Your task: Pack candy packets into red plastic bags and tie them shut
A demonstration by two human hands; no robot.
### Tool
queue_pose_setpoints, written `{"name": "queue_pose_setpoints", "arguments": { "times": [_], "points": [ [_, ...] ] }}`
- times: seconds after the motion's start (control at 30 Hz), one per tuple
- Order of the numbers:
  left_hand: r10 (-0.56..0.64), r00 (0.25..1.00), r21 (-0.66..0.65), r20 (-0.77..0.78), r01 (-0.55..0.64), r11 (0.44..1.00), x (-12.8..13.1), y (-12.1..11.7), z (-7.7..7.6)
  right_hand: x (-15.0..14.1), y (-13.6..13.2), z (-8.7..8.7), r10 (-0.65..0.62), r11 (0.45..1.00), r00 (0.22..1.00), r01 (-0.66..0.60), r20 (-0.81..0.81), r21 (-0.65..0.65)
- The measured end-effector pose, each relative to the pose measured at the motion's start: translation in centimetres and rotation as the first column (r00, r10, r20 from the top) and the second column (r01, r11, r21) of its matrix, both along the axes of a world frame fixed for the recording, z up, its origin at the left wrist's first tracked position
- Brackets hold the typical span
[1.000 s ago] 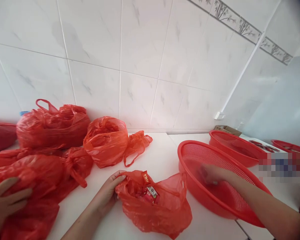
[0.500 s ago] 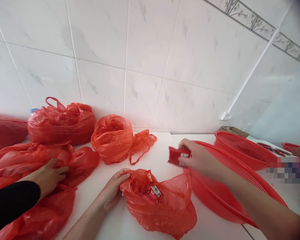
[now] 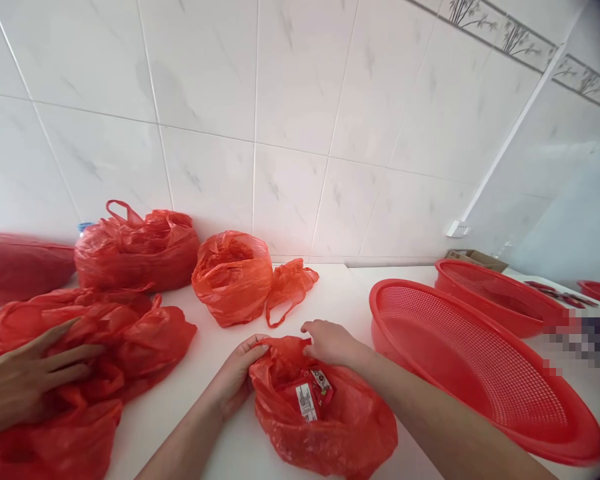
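In front of me a red plastic bag lies with its mouth open. Small red packets with white labels show inside it. My left hand is closed on the left edge of the bag's mouth, thumb on top. At the far edge of the mouth, my right hand has its fingers closed on the plastic, palm down. Its fingertips are partly hidden.
Another person's hand rests on crumpled red bags at left. Filled red bags and a rounded one stand along the tiled wall. On the right are a perforated red basket and a second one behind.
My right hand has moved left from above the basket to the bag's mouth. The red packet it held now lies inside the bag. The other person's hand has shifted left.
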State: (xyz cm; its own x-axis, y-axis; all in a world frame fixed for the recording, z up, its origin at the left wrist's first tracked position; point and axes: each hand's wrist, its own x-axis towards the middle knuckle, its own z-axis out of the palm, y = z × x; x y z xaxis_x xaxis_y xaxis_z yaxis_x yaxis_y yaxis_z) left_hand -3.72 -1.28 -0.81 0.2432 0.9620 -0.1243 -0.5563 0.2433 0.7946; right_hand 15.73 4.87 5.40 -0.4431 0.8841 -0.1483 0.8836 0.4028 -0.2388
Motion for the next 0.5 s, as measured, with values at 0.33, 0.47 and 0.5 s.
{"name": "queue_pose_setpoints", "arguments": {
  "times": [0.33,0.47,0.5],
  "points": [
    [-0.010,0.999,-0.019,-0.033,0.010,1.000,-0.3,0.3,-0.4,1.2,-0.2,0.5,-0.094,0.981,0.991,0.108,-0.090,0.164],
    [-0.014,0.999,-0.023,-0.048,0.012,1.000,-0.3,0.2,-0.4,2.0,0.4,0.0,-0.102,0.987,0.982,0.119,-0.159,0.105],
    [-0.016,0.999,-0.022,-0.050,0.015,1.000,-0.3,0.1,-0.5,2.1,0.6,-0.3,-0.108,0.987,0.978,0.126,-0.177,0.096]
  ]
}}
